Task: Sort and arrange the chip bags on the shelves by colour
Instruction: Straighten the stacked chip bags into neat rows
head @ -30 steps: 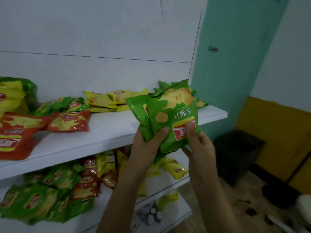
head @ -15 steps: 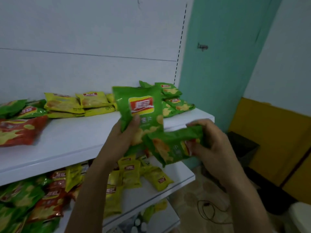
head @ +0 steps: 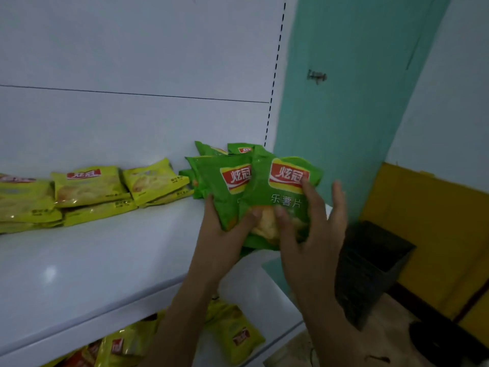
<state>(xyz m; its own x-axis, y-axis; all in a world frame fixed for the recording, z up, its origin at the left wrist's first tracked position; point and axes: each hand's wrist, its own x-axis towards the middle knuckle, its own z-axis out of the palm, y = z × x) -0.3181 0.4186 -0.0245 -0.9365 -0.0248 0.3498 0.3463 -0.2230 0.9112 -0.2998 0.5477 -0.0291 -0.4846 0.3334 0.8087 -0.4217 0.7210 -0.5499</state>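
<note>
The left bag (head: 232,181) and right bag (head: 287,189), both green, overlap at the right end of the top shelf (head: 105,255). Their logos face up, directly in front of the green pile (head: 239,150) by the back wall.

Judged purpose: they are being added to that pile, which keeps green apart from the yellow bags (head: 90,186) stacked to the left.

The left hand (head: 219,234) grips the left bag, thumb across its front and fingers (head: 209,201) curled round its edge. The right hand (head: 312,229) lies on the right bag with fingers straight and spread, pressing rather than clasping. This appears to settle the pair against the pile.

Both forearms rise from below and converge on the bags. Whether the bags' lower edges rest on the shelf cannot be told. More bags (head: 232,332) lie on the lower shelf (head: 251,287).
</note>
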